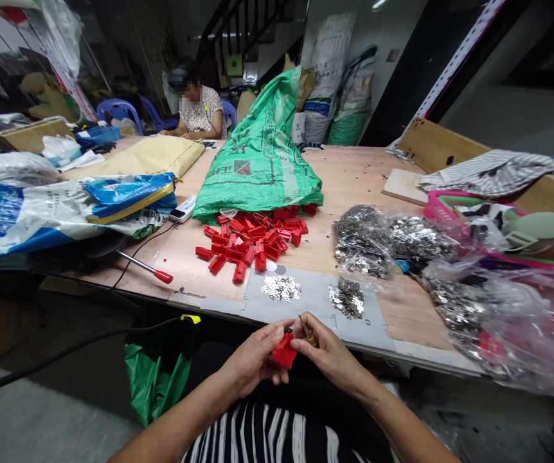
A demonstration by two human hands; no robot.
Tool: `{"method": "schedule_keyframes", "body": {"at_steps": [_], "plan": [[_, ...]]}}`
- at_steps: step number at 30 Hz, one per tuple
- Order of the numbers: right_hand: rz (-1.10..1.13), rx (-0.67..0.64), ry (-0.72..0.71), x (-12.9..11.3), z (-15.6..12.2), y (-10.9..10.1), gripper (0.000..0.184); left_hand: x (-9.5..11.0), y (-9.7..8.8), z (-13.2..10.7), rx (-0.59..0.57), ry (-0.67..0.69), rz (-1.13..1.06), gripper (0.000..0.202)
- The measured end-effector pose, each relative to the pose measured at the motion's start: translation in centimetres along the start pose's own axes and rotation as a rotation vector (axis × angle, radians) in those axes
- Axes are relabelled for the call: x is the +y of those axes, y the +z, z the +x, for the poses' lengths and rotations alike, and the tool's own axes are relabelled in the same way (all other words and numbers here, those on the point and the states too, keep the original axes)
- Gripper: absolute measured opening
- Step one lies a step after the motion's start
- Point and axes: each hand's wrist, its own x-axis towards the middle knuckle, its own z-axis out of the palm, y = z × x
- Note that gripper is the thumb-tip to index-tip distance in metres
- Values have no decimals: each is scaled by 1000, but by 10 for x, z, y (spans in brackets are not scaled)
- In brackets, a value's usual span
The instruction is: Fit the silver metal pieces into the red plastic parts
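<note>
My left hand (pixel 260 357) is closed around a red plastic part (pixel 285 350) above my lap, just off the table's front edge. My right hand (pixel 322 347) pinches close against the same part. A small yellowish-brown thing (pixel 310 338) shows between its fingers; its kind is too small to tell. Beyond my hands, a grey mat (pixel 306 302) carries a pile of bright flat metal pieces (pixel 281 288) and a darker pile of small metal pieces (pixel 347 298). Several similar red plastic parts (pixel 238 241) spill from the mouth of a green woven sack (pixel 267 154).
Clear bags of metal pieces (pixel 368 241) and a pink basket (pixel 443 209) stand at right. On the left lie a blue-and-white sack (pixel 65 212), a red-tipped lever (pixel 161 275) and a black cable (pixel 65 355). A person (pixel 204 112) sits across the table.
</note>
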Motion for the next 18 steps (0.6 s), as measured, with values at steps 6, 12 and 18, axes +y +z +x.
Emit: {"method": "schedule_keyframes", "body": {"at_steps": [6,12,18], "plan": [[-23,114,-10,4,4,-2,19,7,3,-2,120,679,739,40],[-104,77,-1,2,16,0,18,4,-2,-3,236,810,864,29],[-694,284,128,4,39,-33,8,2,-16,-3,373,574,602,34]]}}
